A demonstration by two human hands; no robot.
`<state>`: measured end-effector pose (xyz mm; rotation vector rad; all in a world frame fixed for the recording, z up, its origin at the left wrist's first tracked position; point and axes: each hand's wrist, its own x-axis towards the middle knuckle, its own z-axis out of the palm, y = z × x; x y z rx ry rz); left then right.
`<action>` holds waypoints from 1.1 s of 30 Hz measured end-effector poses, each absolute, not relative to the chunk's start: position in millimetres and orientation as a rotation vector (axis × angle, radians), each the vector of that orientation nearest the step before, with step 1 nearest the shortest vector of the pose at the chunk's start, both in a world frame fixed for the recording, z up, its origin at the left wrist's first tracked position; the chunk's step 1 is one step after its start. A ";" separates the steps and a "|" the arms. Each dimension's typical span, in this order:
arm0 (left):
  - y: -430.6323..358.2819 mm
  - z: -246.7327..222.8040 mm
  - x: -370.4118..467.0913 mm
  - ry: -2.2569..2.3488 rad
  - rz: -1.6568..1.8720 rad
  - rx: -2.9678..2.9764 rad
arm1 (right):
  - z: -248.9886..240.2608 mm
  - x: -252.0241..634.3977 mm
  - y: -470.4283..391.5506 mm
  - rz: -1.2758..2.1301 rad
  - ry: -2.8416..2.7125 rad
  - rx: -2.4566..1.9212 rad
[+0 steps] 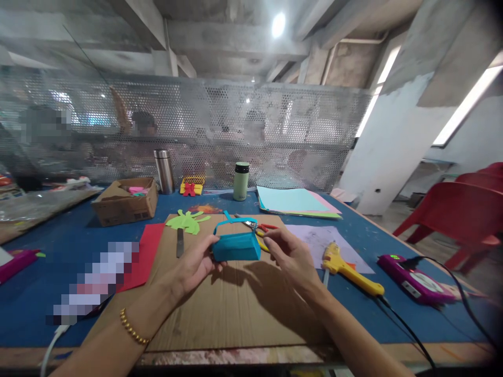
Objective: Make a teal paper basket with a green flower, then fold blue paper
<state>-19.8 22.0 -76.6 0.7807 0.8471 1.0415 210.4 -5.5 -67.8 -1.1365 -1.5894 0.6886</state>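
My left hand (206, 257) is closed on the left end of a small teal paper basket (237, 246), with a thin paper strip handle arching over its top. The basket is held just above a cardboard sheet (220, 319). Close to the basket's right end is my right hand (293, 257); its fingers are loosely bent and appear to hold nothing. Behind the basket lie metal tools with red handles (268, 227) and yellow handles, partly hidden. A green paper cutout (187, 222) and a flat dark metal strip (179, 243) rest at the cardboard's far left.
A yellow glue gun (349, 269) lies on lilac paper to the right, its cord trailing near a purple power box (414, 279). Red paper (145, 256) is left. Farther back stand a cardboard box (124, 201), a steel flask (164, 172), a green bottle (241, 182) and paper sheets (294, 200).
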 end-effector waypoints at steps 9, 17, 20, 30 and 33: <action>20.7 -85.1 -20.0 0.852 1.036 0.923 | -71.2 207.8 -5.8 0.410 -1.740 -1.093; 16.4 -80.0 -16.8 0.877 1.042 0.978 | -68.3 203.6 -9.4 0.396 -1.735 -1.163; 17.5 -81.3 -17.2 0.849 1.049 0.936 | -67.3 204.0 -7.6 0.481 -1.695 -1.175; 19.5 -83.8 -18.2 0.849 1.002 0.863 | -63.6 204.8 -5.3 0.538 -1.625 -1.145; 19.2 -82.7 -17.7 0.850 0.980 0.832 | -64.4 204.8 -6.1 0.529 -1.630 -1.172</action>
